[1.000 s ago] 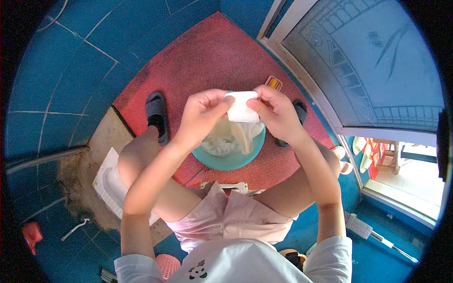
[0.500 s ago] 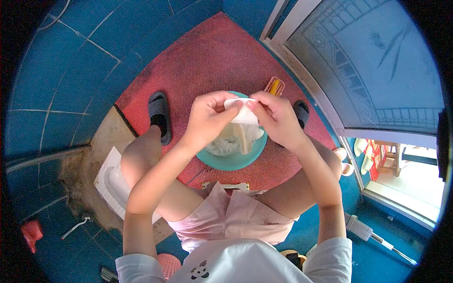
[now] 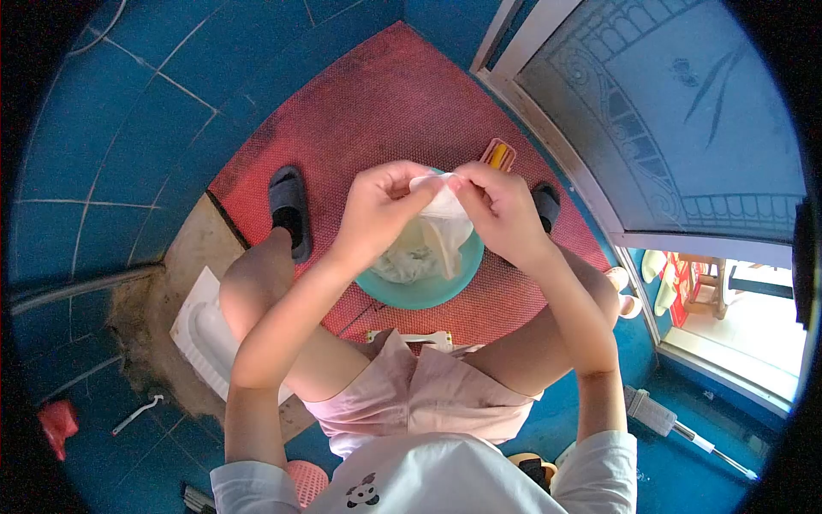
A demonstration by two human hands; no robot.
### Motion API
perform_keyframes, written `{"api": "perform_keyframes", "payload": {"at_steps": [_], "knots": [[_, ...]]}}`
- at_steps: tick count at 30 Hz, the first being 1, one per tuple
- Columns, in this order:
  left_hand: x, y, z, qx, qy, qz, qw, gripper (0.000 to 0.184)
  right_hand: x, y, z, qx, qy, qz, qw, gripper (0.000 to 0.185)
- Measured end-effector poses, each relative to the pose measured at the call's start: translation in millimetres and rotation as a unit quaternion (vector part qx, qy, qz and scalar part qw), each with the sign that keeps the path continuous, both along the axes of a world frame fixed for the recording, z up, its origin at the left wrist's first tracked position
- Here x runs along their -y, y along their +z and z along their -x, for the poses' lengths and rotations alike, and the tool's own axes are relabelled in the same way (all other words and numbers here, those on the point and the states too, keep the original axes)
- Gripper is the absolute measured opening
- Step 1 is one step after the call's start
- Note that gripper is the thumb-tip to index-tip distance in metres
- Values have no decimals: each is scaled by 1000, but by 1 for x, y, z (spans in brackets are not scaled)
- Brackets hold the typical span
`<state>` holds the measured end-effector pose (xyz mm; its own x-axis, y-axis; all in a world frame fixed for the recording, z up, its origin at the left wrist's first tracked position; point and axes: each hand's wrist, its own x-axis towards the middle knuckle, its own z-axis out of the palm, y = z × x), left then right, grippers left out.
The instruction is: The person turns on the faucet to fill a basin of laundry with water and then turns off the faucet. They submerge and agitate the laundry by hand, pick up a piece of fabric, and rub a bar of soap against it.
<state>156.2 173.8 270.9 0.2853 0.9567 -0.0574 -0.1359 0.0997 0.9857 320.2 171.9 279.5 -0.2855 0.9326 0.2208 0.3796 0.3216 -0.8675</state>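
My left hand pinches the top edge of a wet-looking white cloth between thumb and fingers. Close beside it, my right hand grips the same edge, its fingers closed. The cloth's thin, cream-tinted lower part hangs down over a teal basin. More white fabric lies in the basin, apparently in water. Both hands are above the basin's far side and hide part of its rim.
The basin stands on a red textured mat. Beyond my right hand lies a pink dish with a yellow item. A squat toilet is at left, a frosted door at right. My feet wear dark slippers.
The held edge of the cloth is more bunched, and less of it shows flat between my thumbs. Its hanging part has swung slightly. Both hands stay in nearly the same place.
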Motion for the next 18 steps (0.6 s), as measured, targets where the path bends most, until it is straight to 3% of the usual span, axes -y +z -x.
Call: {"api": "perform_keyframes", "payload": {"at_steps": [9,18], "knots": [[-1,-6,0,-10,11,17,1000,11,0,-8,0,13,-5,-23,1000,8],[-4,-5,1,1,7,27,1000,12,-3,-13,-2,-43,-18,59,997,11]]}}
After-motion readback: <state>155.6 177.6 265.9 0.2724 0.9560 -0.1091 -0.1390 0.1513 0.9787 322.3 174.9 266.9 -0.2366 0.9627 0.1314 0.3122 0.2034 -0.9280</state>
